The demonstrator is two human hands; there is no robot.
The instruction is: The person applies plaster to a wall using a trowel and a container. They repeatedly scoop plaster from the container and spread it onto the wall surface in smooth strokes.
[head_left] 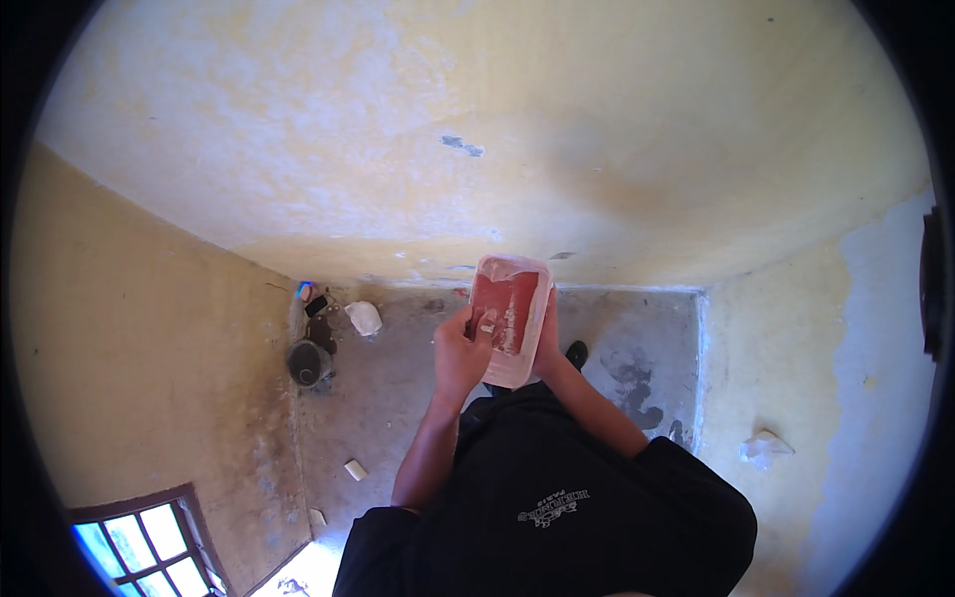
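In front of my body I hold a pale, translucent rectangular plastic tub (510, 372), tilted so that its inside faces up. A flat red plastic spreader (491, 292) lies over its opening, with a ragged streak of white paste along it. My left hand (464, 352) is closed on the spreader's left side, thumb on top and paste at the thumb tip. My right hand (547, 343) grips the tub along its right side; most of those fingers are hidden behind it.
A patchy yellow and white wall (398, 149) rises ahead. A dark bucket (309, 364) and a white bag (364, 318) stand in the far left corner. A small white block (355, 470) lies on the concrete floor (388, 398). The window (149, 547) is lower left.
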